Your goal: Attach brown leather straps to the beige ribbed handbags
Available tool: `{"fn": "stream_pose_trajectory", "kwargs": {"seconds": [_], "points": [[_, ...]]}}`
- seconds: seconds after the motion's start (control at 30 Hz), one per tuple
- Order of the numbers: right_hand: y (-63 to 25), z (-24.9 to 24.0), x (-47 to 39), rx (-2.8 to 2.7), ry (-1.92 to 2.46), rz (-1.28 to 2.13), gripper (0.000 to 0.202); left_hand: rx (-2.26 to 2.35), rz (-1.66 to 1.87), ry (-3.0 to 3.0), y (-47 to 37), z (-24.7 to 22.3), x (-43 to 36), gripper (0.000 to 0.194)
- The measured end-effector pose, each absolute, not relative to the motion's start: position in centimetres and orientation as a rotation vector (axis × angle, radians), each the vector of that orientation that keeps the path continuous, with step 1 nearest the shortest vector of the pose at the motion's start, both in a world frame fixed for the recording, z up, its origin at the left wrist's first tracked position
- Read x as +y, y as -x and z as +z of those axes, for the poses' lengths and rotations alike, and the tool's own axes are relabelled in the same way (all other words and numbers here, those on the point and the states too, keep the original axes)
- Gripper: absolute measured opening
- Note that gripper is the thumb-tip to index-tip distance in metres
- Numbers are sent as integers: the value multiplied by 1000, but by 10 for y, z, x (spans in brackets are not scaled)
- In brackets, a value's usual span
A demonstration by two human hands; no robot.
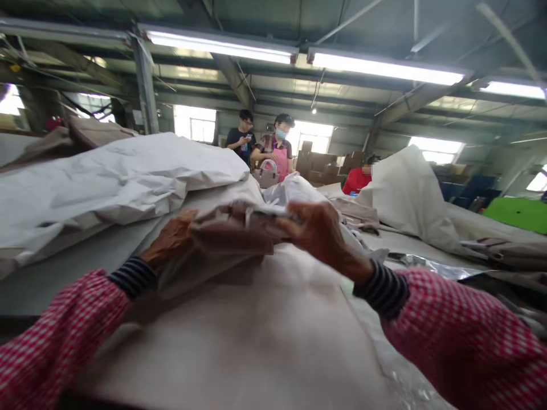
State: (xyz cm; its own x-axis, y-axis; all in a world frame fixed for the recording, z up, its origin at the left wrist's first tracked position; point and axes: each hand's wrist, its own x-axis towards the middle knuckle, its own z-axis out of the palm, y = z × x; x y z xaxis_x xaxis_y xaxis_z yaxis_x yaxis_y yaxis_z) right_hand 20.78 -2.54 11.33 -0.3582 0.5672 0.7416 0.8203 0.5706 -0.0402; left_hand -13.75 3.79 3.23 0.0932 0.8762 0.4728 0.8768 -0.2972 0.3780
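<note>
A brown, leather-like folded piece [231, 236] hangs between my two hands, smeared by motion, with a strap-like fold along its top. My left hand [173, 238] grips its left end, the fingers partly hidden behind the material. At the right end my right hand [320, 234] is closed, thumb and curled fingers pinching the upper edge. Below the piece lies a broad pale sheet [256, 336], blurred, which spreads toward me. Whether the piece touches this sheet I cannot tell.
White crumpled sheeting [106, 176] is heaped at left. Clear plastic [294, 191] lies beyond my hands. A pale stiff sheet [405, 182] stands up at right, near brown pieces [517, 253]. Across the table, a person in a pink apron [281, 162] handles a handbag [265, 174]; other people are nearby.
</note>
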Motion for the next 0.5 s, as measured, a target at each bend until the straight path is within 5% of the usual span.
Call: {"fn": "stream_pose_trajectory", "kwargs": {"seconds": [0.23,0.33,0.5], "points": [[-211,-36,-104,-2759,839,-19,28,-1914,-1094,2345,116,27,-55,44],[-215,-47,-106,-2709,949,14,30,-1463,-815,2618,64,19,-89,44],[-231,-32,-119,-2804,987,121,25,-1396,-291,2766,11,9,-115,58]]}}
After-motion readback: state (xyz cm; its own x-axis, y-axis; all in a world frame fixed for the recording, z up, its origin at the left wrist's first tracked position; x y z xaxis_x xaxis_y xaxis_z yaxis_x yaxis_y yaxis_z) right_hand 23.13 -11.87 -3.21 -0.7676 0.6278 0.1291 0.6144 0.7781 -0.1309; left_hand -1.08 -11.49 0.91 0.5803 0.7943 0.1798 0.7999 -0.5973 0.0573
